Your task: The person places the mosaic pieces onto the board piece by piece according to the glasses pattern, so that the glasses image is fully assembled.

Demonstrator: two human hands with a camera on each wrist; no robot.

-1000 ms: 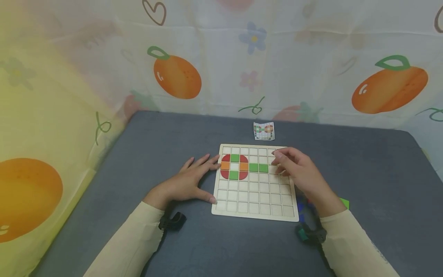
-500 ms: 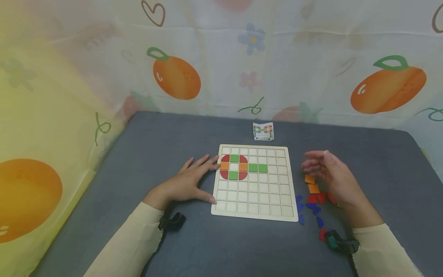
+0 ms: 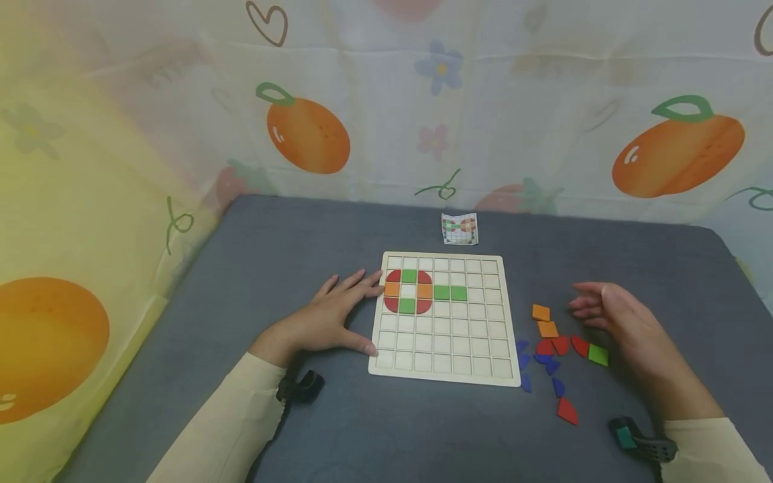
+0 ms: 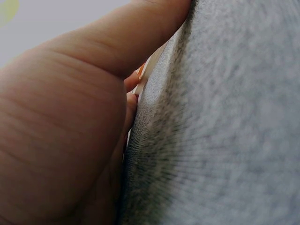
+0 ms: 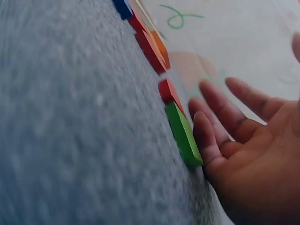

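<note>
The left grip is spread wide, fingertips and thumb against the near side of a pale grid board, which lies flat on the counter just to its right. The right grip is loosely wide, fingers softly bent, holding nothing. Left of it, short of the board, lie two orange squares; nearer, just below its fingers, a red piece touches a green square, with blue pieces further left.

The right grip's lower edge sits so close to the green square that a careless sweep could shove it and its red neighbour. A push from the left grip might drive the board into the blue pieces beside its far edge (the laid tiles could jolt too).

The right wrist view shows a bare palm and the pieces' thickness, both lost from the head view. Only the head view gives the whole layout; the left wrist view catches mostly thumb and counter, plus a sliver of board.
</note>
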